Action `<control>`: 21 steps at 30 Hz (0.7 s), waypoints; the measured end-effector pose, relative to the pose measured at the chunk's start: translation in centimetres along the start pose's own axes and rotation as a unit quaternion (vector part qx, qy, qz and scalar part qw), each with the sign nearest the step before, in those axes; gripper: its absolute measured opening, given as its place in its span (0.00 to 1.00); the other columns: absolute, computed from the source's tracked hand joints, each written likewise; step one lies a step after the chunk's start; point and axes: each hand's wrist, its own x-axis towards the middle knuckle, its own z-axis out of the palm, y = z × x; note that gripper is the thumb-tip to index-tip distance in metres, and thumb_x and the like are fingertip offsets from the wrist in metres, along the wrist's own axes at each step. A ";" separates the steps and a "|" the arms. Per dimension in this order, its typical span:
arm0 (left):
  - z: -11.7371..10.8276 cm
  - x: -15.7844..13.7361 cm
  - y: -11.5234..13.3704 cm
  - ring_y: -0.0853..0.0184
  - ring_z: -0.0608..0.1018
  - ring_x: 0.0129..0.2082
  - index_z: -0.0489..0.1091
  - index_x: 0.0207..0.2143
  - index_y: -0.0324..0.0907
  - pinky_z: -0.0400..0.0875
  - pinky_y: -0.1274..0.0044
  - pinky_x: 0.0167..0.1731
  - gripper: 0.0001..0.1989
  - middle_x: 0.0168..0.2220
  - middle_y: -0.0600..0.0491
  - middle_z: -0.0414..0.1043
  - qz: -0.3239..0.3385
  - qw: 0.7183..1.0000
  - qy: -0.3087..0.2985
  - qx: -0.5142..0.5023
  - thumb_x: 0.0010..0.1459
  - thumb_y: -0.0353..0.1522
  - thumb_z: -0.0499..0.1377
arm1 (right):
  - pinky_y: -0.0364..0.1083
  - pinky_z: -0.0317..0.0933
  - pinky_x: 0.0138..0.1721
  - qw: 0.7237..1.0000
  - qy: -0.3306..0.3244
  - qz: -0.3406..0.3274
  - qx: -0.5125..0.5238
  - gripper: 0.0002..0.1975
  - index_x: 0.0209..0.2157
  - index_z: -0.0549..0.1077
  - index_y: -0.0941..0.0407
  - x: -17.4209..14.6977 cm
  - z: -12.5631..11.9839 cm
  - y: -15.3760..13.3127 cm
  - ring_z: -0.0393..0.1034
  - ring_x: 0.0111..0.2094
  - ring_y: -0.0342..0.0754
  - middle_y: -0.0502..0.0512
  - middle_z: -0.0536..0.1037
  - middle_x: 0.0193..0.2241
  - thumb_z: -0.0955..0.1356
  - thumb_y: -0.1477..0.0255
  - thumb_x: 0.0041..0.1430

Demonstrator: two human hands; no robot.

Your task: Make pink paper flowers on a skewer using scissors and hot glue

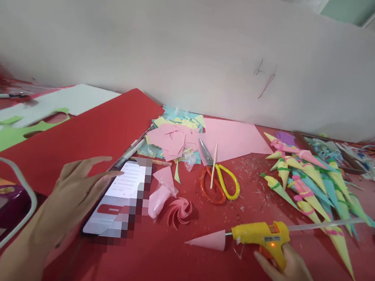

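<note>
A: Hands?
B: Right hand grip clenched on glue gun, nozzle touching pink cone on red surface. Left hand released, fingers spread over phone.
A: Containers?
B: Clear bag, pink contents.

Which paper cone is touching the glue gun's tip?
The plain pink cone, lying alone at the nozzle of the yellow glue gun. The other cones lie piled farther right, decorated with coloured bands.
</note>
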 end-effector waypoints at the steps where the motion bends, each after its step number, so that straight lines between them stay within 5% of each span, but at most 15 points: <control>1: 0.0 0.0 -0.1 0.55 0.63 0.48 0.74 0.36 0.46 0.55 0.62 0.48 0.25 0.49 0.47 0.61 0.010 1.000 0.000 -0.011 0.59 0.39 0.37 | 0.43 0.57 0.19 1.000 -0.003 0.004 0.004 0.13 0.19 0.64 0.53 0.0 0.0 0.0 0.63 0.17 0.46 0.49 0.70 0.15 0.66 0.58 0.40; 14: 0.2 0.2 -0.1 0.59 0.65 0.45 0.74 0.32 0.50 0.55 0.67 0.45 0.23 0.48 0.54 0.66 0.088 0.995 -0.027 -0.041 0.59 0.39 0.39 | 0.44 0.60 0.23 0.999 -0.014 0.031 0.024 0.14 0.21 0.67 0.55 0.1 -0.2 -0.4 0.66 0.19 0.48 0.51 0.71 0.17 0.67 0.58 0.39; 21: 0.8 0.2 -0.9 0.59 0.65 0.45 0.74 0.33 0.49 0.55 0.66 0.46 0.23 0.47 0.54 0.67 0.058 0.997 -0.041 -0.024 0.58 0.38 0.39 | 0.43 0.60 0.20 0.999 -0.012 0.022 0.027 0.14 0.20 0.66 0.54 0.0 -0.2 -0.3 0.65 0.17 0.47 0.50 0.71 0.15 0.67 0.58 0.39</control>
